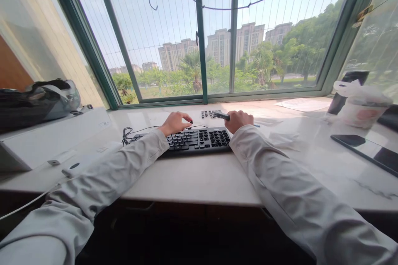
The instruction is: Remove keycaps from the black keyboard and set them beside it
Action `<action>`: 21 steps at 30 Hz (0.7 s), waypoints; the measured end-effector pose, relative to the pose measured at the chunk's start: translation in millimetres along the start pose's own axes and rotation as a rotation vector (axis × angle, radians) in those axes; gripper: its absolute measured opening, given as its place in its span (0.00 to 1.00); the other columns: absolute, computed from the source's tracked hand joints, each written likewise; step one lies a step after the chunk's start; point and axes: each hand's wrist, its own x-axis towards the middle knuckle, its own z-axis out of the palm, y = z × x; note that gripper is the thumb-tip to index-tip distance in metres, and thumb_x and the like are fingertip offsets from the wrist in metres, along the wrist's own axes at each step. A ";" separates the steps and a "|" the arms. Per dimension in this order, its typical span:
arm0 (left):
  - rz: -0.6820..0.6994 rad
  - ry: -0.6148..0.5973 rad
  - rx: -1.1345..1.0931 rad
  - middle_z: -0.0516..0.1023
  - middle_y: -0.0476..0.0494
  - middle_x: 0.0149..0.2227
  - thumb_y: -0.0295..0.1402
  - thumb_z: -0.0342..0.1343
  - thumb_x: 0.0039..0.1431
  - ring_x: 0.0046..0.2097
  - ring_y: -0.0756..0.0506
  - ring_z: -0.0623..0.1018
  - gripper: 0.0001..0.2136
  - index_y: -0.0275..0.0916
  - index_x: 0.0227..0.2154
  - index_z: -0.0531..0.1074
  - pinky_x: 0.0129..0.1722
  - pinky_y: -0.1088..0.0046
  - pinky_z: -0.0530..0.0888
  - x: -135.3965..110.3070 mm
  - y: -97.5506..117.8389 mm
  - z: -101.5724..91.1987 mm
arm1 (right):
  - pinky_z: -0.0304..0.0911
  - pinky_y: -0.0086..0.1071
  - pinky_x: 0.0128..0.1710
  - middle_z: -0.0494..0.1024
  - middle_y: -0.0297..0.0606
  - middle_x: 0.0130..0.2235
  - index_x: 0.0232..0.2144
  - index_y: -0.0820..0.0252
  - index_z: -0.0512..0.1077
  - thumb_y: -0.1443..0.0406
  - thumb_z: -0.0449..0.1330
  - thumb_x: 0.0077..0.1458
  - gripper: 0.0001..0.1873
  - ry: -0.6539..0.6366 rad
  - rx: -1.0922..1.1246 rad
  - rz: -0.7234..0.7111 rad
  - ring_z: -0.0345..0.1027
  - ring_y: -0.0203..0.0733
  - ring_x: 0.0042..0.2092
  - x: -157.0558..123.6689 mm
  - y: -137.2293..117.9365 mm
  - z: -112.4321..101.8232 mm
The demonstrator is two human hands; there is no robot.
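Note:
A black keyboard (199, 138) lies on the white marble sill (199, 178) in front of the window. My left hand (174, 122) rests at the keyboard's far edge, its fingers curled and pinching a small dark thing, perhaps a keycap. My right hand (239, 120) is closed in a fist round a dark tool (221, 115) that points left, above the number pad. Just beyond the tool, several loose black keycaps (209, 113) lie in rows on the sill. A black cable (130, 131) runs off the keyboard's left end.
A white box (52, 136) stands at the left with a dark bag (34, 101) on it. At the right lie a phone (367, 151), a white plastic bag (362, 105) and a dark cup (346, 89). Papers (304, 103) lie by the window frame.

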 end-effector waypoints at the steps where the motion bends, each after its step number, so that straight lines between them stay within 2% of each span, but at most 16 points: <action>1: 0.012 -0.033 0.023 0.81 0.46 0.37 0.38 0.59 0.49 0.30 0.49 0.77 0.12 0.40 0.35 0.80 0.41 0.74 0.71 10.8 -0.4 2.0 | 0.57 0.41 0.38 0.75 0.50 0.36 0.37 0.58 0.76 0.60 0.50 0.56 0.17 0.005 0.002 -0.001 0.69 0.52 0.39 0.3 0.9 0.5; 4: 0.024 -0.137 0.097 0.81 0.47 0.37 0.35 0.59 0.49 0.27 0.51 0.76 0.11 0.39 0.35 0.80 0.39 0.76 0.71 48.1 1.2 12.7 | 0.58 0.41 0.38 0.76 0.49 0.36 0.36 0.59 0.76 0.60 0.50 0.55 0.16 0.031 0.004 0.001 0.70 0.51 0.38 -0.2 1.2 1.9; 7: 0.009 -0.147 0.222 0.81 0.46 0.38 0.33 0.60 0.48 0.36 0.48 0.78 0.10 0.40 0.35 0.80 0.41 0.78 0.70 83.4 7.7 30.8 | 0.58 0.41 0.39 0.76 0.50 0.36 0.36 0.59 0.76 0.60 0.51 0.55 0.15 0.026 0.001 0.009 0.70 0.51 0.39 -1.2 0.8 1.9; 10: -0.036 -0.158 0.318 0.80 0.45 0.40 0.31 0.62 0.46 0.43 0.46 0.76 0.12 0.41 0.36 0.79 0.43 0.77 0.69 108.6 15.7 52.1 | 0.58 0.41 0.39 0.76 0.49 0.36 0.36 0.59 0.76 0.61 0.52 0.54 0.15 0.001 -0.006 0.011 0.70 0.51 0.39 -1.2 1.9 1.0; 14: -0.075 -0.173 0.343 0.80 0.39 0.37 0.30 0.64 0.42 0.42 0.43 0.76 0.10 0.38 0.32 0.79 0.43 0.74 0.69 127.3 21.6 72.8 | 0.59 0.40 0.38 0.77 0.49 0.36 0.35 0.59 0.76 0.61 0.51 0.54 0.15 0.005 -0.004 0.024 0.71 0.50 0.39 -1.0 3.2 0.6; 18: -0.095 -0.183 0.354 0.79 0.38 0.31 0.31 0.64 0.43 0.42 0.43 0.76 0.06 0.36 0.27 0.78 0.43 0.74 0.69 135.8 21.6 81.2 | 0.59 0.40 0.39 0.77 0.48 0.36 0.35 0.59 0.75 0.61 0.51 0.55 0.15 0.052 -0.004 0.014 0.71 0.51 0.39 -2.0 1.0 1.9; 21: -0.093 -0.189 0.371 0.79 0.38 0.32 0.31 0.64 0.44 0.43 0.42 0.76 0.05 0.37 0.26 0.77 0.43 0.73 0.69 139.1 19.7 85.2 | 0.59 0.39 0.38 0.76 0.48 0.35 0.34 0.59 0.75 0.61 0.52 0.55 0.14 0.060 -0.006 -0.001 0.71 0.50 0.39 -2.7 -0.9 2.8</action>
